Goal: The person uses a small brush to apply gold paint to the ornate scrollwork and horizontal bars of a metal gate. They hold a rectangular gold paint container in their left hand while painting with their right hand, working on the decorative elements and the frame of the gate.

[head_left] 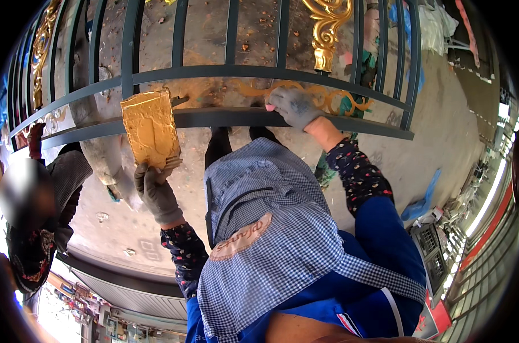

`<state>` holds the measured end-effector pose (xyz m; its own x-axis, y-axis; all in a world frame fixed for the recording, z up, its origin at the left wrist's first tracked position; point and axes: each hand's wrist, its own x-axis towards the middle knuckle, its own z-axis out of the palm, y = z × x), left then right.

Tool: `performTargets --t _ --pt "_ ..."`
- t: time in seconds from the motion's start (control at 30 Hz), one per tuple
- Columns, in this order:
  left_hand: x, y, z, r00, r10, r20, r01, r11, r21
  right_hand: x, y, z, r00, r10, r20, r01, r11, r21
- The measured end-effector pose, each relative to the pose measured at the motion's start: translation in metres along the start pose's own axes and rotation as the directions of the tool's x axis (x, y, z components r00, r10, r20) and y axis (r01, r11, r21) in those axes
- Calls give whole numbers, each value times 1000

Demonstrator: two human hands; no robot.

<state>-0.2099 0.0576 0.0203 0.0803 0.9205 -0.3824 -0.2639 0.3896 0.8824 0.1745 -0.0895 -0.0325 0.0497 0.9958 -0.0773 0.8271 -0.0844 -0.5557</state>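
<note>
My gloved left hand (156, 194) is closed on the lower edge of a flat rectangular tray (151, 128) thickly coated in gold paint. It is held up in front of the railing's lower rails. A small gold-smeared piece with ridges (172, 163) sticks out beside those fingers; I cannot tell what it is. My right hand (296, 107), in a grey glove with a bare pinkish fingertip, is closed at the gold scroll ornament (342, 98) between the two lower rails of the dark metal railing (214, 70). What its fingers hold, if anything, is hidden.
Another person (48, 194) is at the railing on the left. A taller gold ornament (323, 34) stands among the bars. Blue plastic (424, 197) lies on the floor at right, near a dark grated crate-like object (431, 251). Pale sheeting (437, 26) lies at the far right.
</note>
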Motion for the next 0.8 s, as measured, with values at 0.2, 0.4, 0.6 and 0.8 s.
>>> performTargets --t 0.2,0.4,0.6,0.8 --pt "-5 -1 -5 1000 10 -10 -10 1000 -28 7 17 -31 915 -127 383 246 928 -279" --pt "-16 -7 -15 998 30 -61 -33 998 -46 16 20 -47 916 -195 352 292 923 -249" --pt "-29 -15 -13 997 45 -61 -50 995 -84 10 32 -25 911 -286 297 358 907 -223" --pt "-55 -20 14 999 28 -34 -31 995 -98 -15 33 -76 994 -101 -32 94 978 -189"
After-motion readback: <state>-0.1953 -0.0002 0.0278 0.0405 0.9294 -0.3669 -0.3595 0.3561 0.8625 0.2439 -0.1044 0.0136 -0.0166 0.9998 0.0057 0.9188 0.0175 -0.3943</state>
